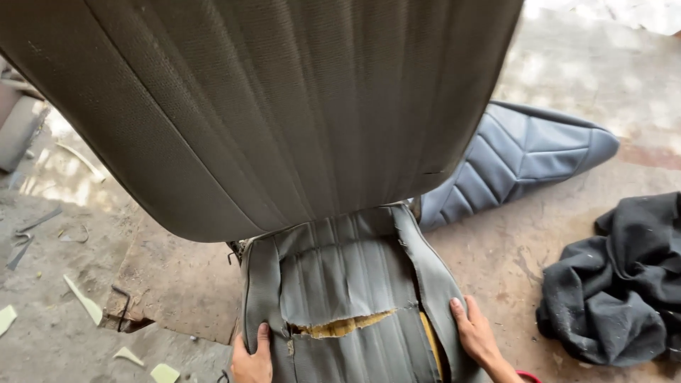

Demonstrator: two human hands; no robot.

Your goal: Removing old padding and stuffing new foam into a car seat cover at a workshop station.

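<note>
The grey fabric car seat with vertical ribbed stitching (pixel 340 284) stands on the stained concrete floor (pixel 539 248). Its large dark grey backrest (pixel 269 106) fills the far and upper part of the view and tilts toward the camera, overhanging the seat cushion below it.

The seat cushion lies near, in the lower centre of the view. Its cover is torn across the middle: a ragged horizontal split (pixel 347 325) exposes yellow foam padding. A second strip of yellow foam shows along the right side of the cushion, just inside the side bolster.

The left hand (pixel 252 358) rests on the near left edge of the cushion, thumb up along the bolster seam, fingers wrapped out of sight around the side. The right hand (pixel 474 332) lies flat against the outer face of the right bolster, fingers extended and held together, pressing on the fabric. Neither hand pinches anything; both brace the cushion from its sides.

To the right, partly behind the backrest, a blue-grey quilted seat cover with chevron stitching (pixel 518 159) lies on the floor. Further right and nearer, a crumpled black cloth (pixel 621 284) lies well apart from the seat. On the left, pale green scraps (pixel 85 301) are scattered over the floor.
</note>
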